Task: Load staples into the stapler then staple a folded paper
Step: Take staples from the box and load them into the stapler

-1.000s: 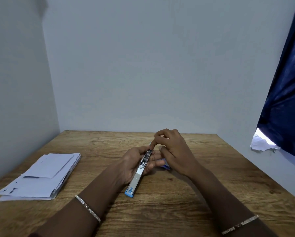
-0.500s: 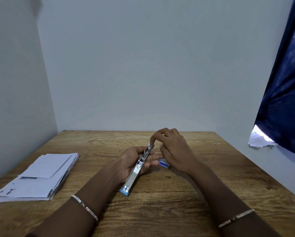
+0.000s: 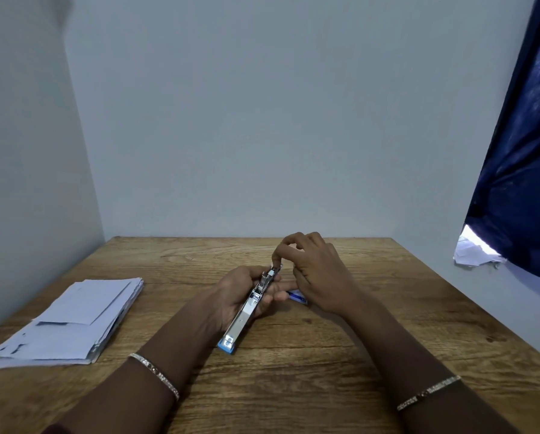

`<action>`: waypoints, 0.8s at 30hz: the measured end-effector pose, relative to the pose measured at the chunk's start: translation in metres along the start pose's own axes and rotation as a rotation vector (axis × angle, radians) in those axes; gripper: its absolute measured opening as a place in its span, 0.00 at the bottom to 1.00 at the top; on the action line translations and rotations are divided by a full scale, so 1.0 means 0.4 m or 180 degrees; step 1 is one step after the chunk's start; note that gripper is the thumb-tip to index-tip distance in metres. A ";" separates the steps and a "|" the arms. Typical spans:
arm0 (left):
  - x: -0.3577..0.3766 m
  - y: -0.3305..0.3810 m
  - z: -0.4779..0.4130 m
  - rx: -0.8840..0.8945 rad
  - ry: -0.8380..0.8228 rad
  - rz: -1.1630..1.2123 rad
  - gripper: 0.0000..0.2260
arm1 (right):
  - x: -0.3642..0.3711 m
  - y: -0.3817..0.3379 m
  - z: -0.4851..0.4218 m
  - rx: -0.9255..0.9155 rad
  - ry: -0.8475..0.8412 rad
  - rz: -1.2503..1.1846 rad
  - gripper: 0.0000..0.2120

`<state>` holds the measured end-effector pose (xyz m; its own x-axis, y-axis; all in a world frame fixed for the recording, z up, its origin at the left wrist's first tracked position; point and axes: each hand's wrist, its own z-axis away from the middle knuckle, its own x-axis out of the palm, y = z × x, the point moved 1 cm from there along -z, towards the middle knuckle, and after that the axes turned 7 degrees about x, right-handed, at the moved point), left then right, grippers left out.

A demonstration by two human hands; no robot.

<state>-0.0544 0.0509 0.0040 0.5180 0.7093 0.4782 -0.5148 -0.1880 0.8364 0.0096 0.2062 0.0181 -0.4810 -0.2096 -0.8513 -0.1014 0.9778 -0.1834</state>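
Observation:
My left hand [image 3: 240, 292] holds a slim silver stapler [image 3: 246, 311] with a blue end, tilted from near left to far right above the wooden table [image 3: 293, 371]. My right hand [image 3: 315, 270] has its thumb and forefinger pinched at the stapler's far tip; whether a strip of staples is between them is too small to tell. A small blue and white staple box [image 3: 298, 297] lies on the table under my right hand, mostly hidden. A stack of folded white papers [image 3: 74, 321] lies at the left of the table.
Plain walls close off the table at the back and left. A dark blue curtain [image 3: 525, 151] hangs at the right, with a scrap of white paper [image 3: 475, 252] under its lower edge.
The stapler's far tip has risen a little with my right fingers still on it. Both hands stay in the same place on the table.

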 end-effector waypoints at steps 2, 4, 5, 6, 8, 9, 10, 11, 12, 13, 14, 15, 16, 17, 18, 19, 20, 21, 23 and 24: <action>0.000 0.001 -0.004 0.0001 0.0008 -0.0006 0.14 | 0.005 0.004 -0.001 -0.0045 0.0034 -0.0135 0.20; 0.004 0.003 -0.004 -0.0004 0.0044 0.0005 0.13 | 0.005 -0.001 -0.003 -0.0109 0.0027 -0.0312 0.21; 0.005 0.003 -0.003 -0.0008 0.0071 0.0000 0.13 | 0.005 -0.006 -0.004 -0.0158 0.0025 -0.0393 0.21; 0.006 0.002 -0.003 -0.0010 0.0095 -0.0024 0.13 | 0.006 -0.009 -0.005 -0.0192 0.0024 -0.0449 0.21; 0.006 0.000 -0.002 -0.0003 0.0122 -0.0078 0.13 | 0.010 -0.013 -0.005 -0.0234 -0.0004 -0.0476 0.21; 0.006 0.000 -0.002 0.0003 0.0130 -0.0091 0.13 | 0.013 -0.012 -0.005 -0.0244 -0.0025 -0.0450 0.21; 0.005 0.000 -0.003 0.0012 0.0140 -0.0095 0.14 | 0.016 -0.010 -0.005 -0.0237 -0.0040 -0.0405 0.21; 0.005 0.000 -0.003 0.0015 0.0146 -0.0086 0.14 | 0.018 -0.007 -0.005 -0.0227 -0.0047 -0.0346 0.21; 0.004 0.000 -0.004 0.0015 0.0138 -0.0067 0.14 | 0.017 -0.005 -0.006 -0.0216 -0.0038 -0.0268 0.21; 0.004 0.001 -0.004 0.0013 0.0116 -0.0051 0.14 | 0.016 -0.005 -0.007 -0.0197 -0.0029 -0.0191 0.21; 0.003 0.002 -0.005 0.0011 0.0088 -0.0043 0.14 | 0.014 -0.004 -0.006 -0.0148 -0.0023 -0.0116 0.19; 0.002 0.002 -0.006 0.0006 0.0049 -0.0026 0.14 | 0.011 -0.002 -0.006 -0.0089 -0.0028 -0.0086 0.18; 0.000 0.002 -0.007 -0.0005 -0.0002 0.0007 0.14 | 0.008 0.000 -0.005 -0.0033 -0.0019 -0.0048 0.20; -0.001 0.001 -0.007 -0.0024 -0.0062 0.0049 0.14 | 0.007 0.005 -0.005 -0.0002 0.0003 -0.0023 0.22; -0.002 0.001 -0.008 -0.0039 -0.0111 0.0076 0.13 | 0.009 0.012 -0.005 0.0026 0.0027 0.0067 0.21; -0.003 0.002 -0.008 -0.0051 -0.0142 0.0096 0.13 | 0.011 0.017 -0.005 0.0024 0.0054 0.0135 0.20; -0.005 0.002 -0.008 -0.0061 -0.0156 0.0117 0.13 | 0.014 0.020 -0.006 0.0003 0.0080 0.0189 0.20; -0.004 0.002 -0.008 -0.0072 -0.0164 0.0142 0.13 | 0.018 0.023 -0.006 -0.0014 0.0094 0.0181 0.22; -0.005 0.003 -0.008 -0.0077 -0.0159 0.0172 0.13 | 0.018 0.020 -0.006 0.0008 0.0104 -0.0001 0.23; -0.005 0.003 -0.008 -0.0079 -0.0148 0.0176 0.13 | 0.015 0.017 -0.006 0.0022 0.0112 -0.0150 0.23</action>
<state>-0.0582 0.0512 0.0032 0.5193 0.6658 0.5358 -0.5600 -0.2085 0.8018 0.0039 0.2117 0.0129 -0.5062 -0.2551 -0.8238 -0.1187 0.9668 -0.2264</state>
